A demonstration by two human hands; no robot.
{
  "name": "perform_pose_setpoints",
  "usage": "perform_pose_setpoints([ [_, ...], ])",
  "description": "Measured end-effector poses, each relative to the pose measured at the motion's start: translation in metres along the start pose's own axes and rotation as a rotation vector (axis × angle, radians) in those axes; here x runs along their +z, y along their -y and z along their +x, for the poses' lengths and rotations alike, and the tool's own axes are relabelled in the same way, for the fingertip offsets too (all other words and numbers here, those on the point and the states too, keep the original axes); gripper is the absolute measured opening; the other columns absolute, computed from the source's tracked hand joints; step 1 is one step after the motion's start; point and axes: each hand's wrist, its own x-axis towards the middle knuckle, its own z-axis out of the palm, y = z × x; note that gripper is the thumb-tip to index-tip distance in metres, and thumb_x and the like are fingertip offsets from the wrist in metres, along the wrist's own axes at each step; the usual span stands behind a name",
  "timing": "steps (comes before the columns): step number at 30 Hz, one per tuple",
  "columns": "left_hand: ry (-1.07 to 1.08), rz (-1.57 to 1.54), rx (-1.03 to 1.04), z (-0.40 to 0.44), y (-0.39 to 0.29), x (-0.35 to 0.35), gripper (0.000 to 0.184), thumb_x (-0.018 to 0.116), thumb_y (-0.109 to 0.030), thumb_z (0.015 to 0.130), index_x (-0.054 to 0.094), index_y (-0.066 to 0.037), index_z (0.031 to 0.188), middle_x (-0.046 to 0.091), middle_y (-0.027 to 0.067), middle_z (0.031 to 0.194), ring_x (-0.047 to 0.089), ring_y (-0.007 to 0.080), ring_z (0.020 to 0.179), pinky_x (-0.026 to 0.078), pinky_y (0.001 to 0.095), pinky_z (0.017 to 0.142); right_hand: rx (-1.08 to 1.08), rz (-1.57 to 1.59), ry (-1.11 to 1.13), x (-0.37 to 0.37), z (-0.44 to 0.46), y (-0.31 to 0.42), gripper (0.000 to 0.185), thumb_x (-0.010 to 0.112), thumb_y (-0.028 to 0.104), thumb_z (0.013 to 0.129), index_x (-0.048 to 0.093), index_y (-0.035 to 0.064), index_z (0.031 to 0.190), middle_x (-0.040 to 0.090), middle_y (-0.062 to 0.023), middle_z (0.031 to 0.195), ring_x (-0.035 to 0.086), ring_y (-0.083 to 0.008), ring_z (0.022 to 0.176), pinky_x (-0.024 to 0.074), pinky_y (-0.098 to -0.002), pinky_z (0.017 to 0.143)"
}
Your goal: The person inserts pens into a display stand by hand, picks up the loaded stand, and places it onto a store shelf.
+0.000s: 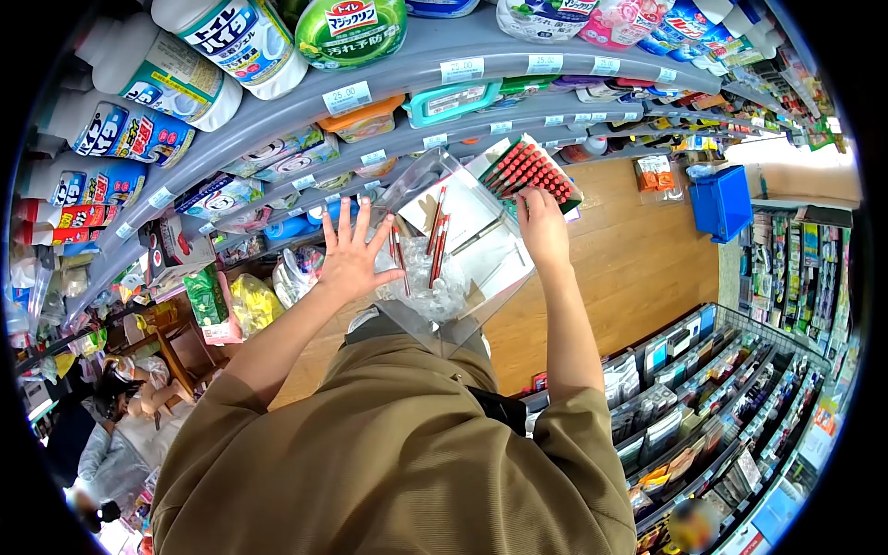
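A clear plastic bin (pixel 486 328) sits in front of my body, with crumpled clear wrapping (pixel 427 301) and several loose red-and-dark pencils (pixel 437 242) inside. My left hand (pixel 349 250) is spread open at the bin's left side, holding nothing. At the bin's far right corner stands a green-and-white box (pixel 497 166), tilted and packed with red-ended sticks (pixel 532 176) that look like pencils. The fingers of my right hand (pixel 543 217) are pinched together at the near edge of these red ends. Whatever lies between those fingertips is hidden.
Grey shelves (pixel 407 79) of cleaning bottles curve across the front. A blue basket (pixel 722 204) stands on the wooden floor (pixel 638 268) at right. Near my right side is a wire rack (pixel 712 388) of small packaged goods. A seated person (pixel 120 444) is at lower left.
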Motion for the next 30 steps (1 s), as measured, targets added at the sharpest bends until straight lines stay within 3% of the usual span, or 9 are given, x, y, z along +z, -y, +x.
perform_pose_setpoints([
  [18, -0.036, 0.004, 0.007, 0.000, 0.000, 0.001, 0.104, 0.053, -0.085, 0.081, 0.029, -0.025, 0.163, 0.009, 0.0247, 0.169, 0.003, 0.0536, 0.153, 0.003, 0.0751, 0.116, -0.078, -0.065, -0.096, 0.008, 0.006, -0.004, 0.010, 0.072, 0.012, 0.091, 0.068, 0.0037, 0.096, 0.072, -0.0147, 0.093, 0.069, -0.0341, 0.084, 0.0562, -0.0436, 0.074],
  [24, -0.066, -0.008, 0.011, -0.001, 0.002, 0.003, 0.103, 0.055, -0.084, 0.081, 0.030, -0.025, 0.162, 0.013, 0.0251, 0.168, 0.005, 0.0539, 0.153, 0.004, 0.0754, 0.116, -0.210, -0.166, -0.176, 0.003, 0.004, 0.005, 0.017, 0.074, 0.016, 0.090, 0.072, 0.0052, 0.103, 0.071, -0.0124, 0.090, 0.069, -0.0324, 0.082, 0.0556, -0.0433, 0.072],
  [30, -0.046, -0.009, 0.010, 0.000, 0.000, -0.002, 0.103, 0.056, -0.082, 0.081, 0.029, -0.024, 0.162, 0.013, 0.0252, 0.168, 0.005, 0.0537, 0.153, 0.005, 0.0758, 0.115, -0.036, -0.195, 0.003, 0.002, -0.003, 0.006, 0.020, 0.075, 0.021, 0.090, 0.073, 0.0075, 0.104, 0.070, -0.0101, 0.082, 0.069, -0.0304, 0.076, 0.0549, -0.0420, 0.066],
])
